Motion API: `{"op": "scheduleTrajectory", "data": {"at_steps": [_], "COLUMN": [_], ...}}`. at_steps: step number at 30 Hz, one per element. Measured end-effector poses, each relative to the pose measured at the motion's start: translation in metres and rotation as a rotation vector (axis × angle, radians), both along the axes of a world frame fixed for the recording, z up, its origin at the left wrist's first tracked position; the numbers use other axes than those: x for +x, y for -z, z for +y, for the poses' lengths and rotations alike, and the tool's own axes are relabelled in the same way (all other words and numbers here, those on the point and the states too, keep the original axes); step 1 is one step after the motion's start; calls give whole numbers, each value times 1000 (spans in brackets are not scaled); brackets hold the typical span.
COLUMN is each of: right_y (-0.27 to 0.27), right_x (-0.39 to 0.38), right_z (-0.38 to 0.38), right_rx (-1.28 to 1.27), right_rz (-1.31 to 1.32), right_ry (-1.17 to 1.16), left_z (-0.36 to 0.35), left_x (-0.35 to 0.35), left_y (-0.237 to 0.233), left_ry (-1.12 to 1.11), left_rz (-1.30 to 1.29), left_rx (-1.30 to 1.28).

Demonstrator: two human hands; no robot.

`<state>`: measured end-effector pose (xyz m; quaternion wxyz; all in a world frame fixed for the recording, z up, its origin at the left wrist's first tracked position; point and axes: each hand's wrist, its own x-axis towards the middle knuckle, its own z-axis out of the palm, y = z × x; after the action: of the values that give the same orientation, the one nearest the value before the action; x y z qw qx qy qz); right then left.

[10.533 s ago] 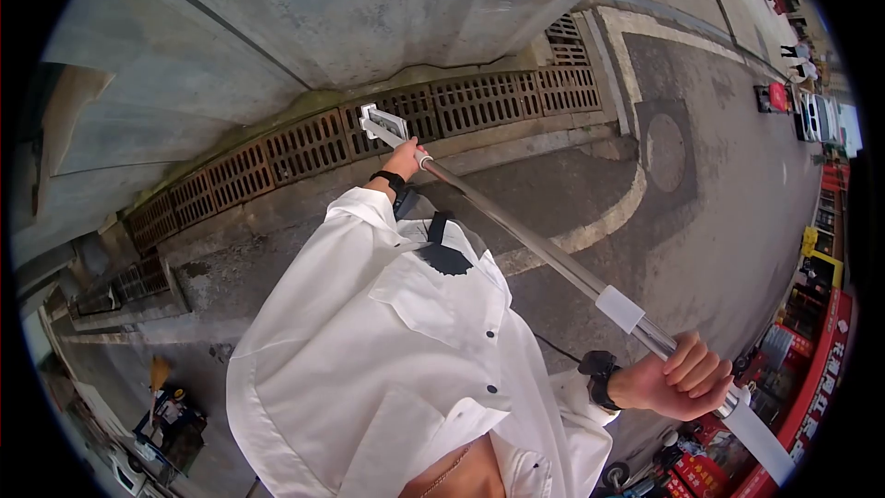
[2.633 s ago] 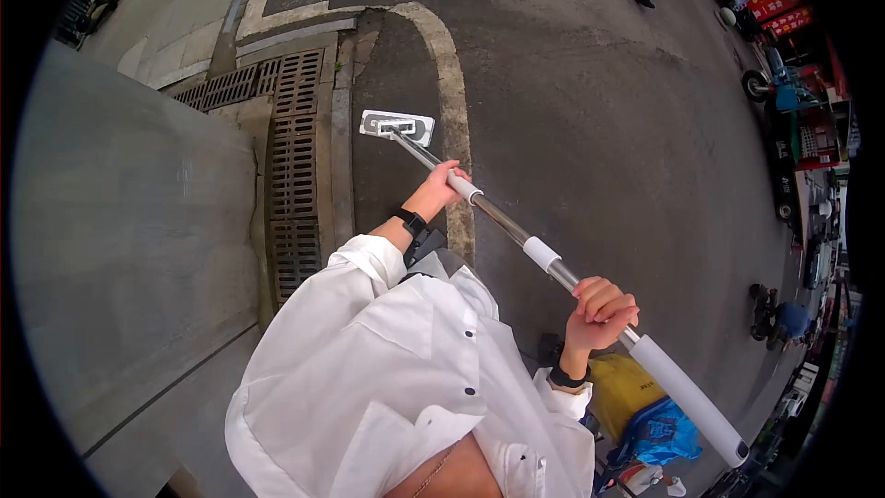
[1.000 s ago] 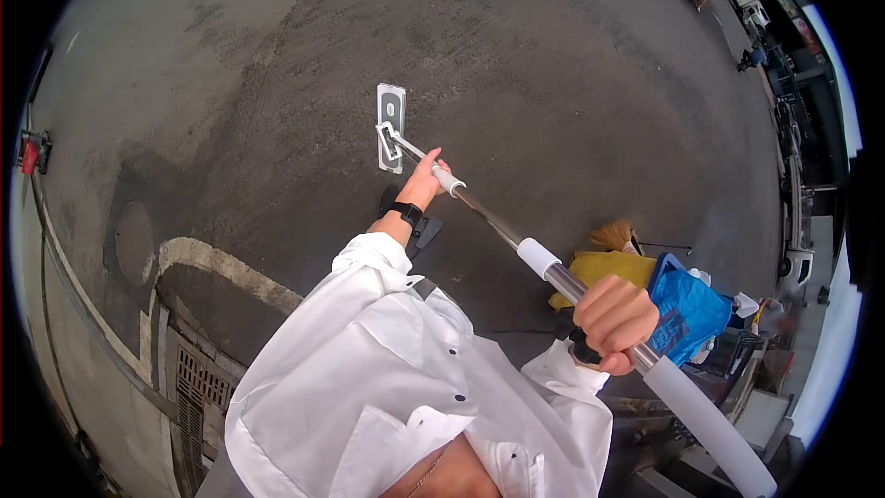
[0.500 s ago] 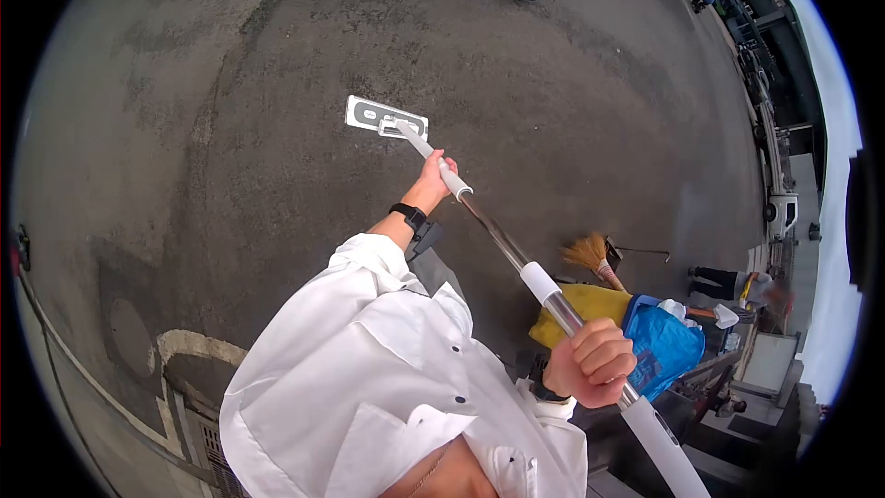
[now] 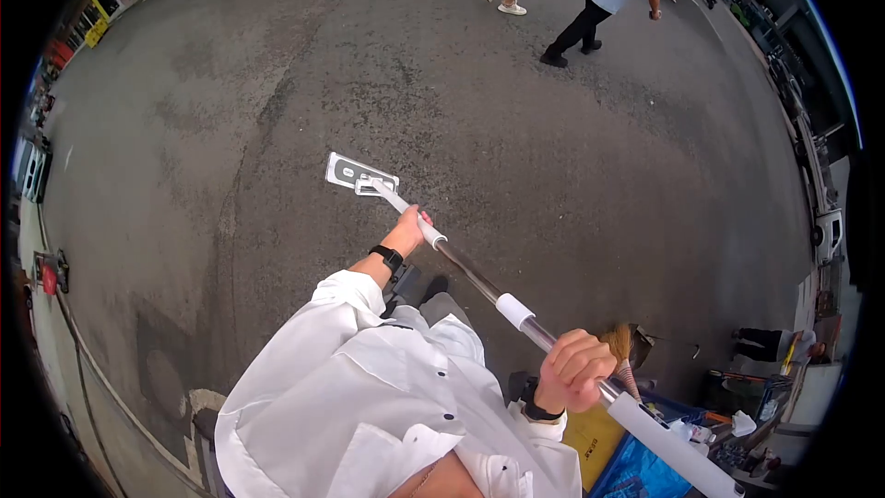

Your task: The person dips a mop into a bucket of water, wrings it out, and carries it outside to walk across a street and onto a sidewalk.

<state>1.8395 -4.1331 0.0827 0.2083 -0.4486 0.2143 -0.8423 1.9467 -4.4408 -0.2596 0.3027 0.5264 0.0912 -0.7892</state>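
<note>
The mop pole (image 5: 475, 278) is glossy bare metal with matt white plastic sleeves; its flat head (image 5: 359, 172) looks smooth grey plastic. The road (image 5: 553, 175) is rough, matt asphalt. The shirt (image 5: 369, 406) is white cloth.

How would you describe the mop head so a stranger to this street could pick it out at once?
Start with the wide grey asphalt road. Follow the metal pole forward from the left hand to its far end. There is the mop head: a flat, pale rectangular plate with dark slots, alone on that stretch of road.
</note>
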Motion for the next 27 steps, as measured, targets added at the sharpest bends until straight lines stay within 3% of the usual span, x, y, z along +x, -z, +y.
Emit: {"op": "scheduleTrajectory", "data": {"at_steps": [4, 6, 7, 8, 10, 11, 15, 19, 22, 27], "right_y": [-14, -11, -8, -5, 6, 12, 23, -7, -10, -6], "right_x": [-40, -66, -81, -97, -127, -143, -208, -274, -334, -396], "right_z": [-93, -139, -159, -177, -221, -242, -333, -439, -492, -552], "right_rx": [-12, -81, -54, -21, -16, -4, 130, 166, 178, 296], "right_rz": [290, 372, 369, 368, 359, 338, 361, 448, 333, 50], "right_ry": [-397, -459, -471, -488, -511, -523, -607, -785, -738, 65], "left_z": [-70, -103, -117, -139, -189, -203, -272, -350, -411, -505], "left_x": [-4, -26, -33, -44, -52, -64, -120, -202, -272, -386], "left_y": [21, 20, 13, 31, 133, 147, 152, 142, 127, 99], "left_ry": [-11, -34, 12, 29, 62, 69, 63, 82, 123, 174], "left_rz": [199, 77, 146, 94, 96, 78, 70, 94, 113, 144], "left_rx": [46, 43, 43, 65, -56, -52, 10, 49, 48, 53]}}
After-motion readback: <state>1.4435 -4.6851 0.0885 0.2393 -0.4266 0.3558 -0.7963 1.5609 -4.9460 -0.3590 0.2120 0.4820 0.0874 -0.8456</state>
